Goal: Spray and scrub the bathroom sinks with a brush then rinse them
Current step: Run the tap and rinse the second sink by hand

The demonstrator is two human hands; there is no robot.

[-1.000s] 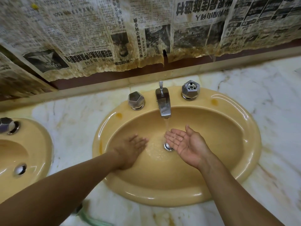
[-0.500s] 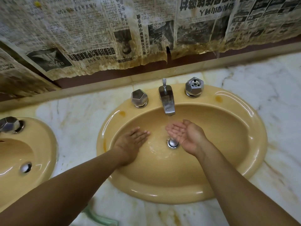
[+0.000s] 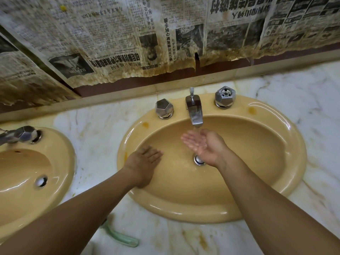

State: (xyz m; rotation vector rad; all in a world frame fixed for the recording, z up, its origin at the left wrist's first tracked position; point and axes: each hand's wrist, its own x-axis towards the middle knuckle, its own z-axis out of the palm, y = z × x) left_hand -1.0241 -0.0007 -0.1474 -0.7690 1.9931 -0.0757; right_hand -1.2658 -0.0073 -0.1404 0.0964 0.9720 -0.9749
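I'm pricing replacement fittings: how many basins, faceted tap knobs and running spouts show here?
Basins: 2
Faceted tap knobs: 3
Running spouts: 1
Total: 6

In front of you the table (image 3: pixel 95 129) is pale veined marble, stained yellow-brown in patches near its front edge. A mustard-yellow oval sink (image 3: pixel 292 144) is set into it straight ahead of you. A second sink (image 3: pixel 64 162) of the same colour sits to your left, partly out of view. Between them, near the front edge, a pale green handle (image 3: pixel 119 236) lies flat on the marble, its upper end hidden behind your left forearm.
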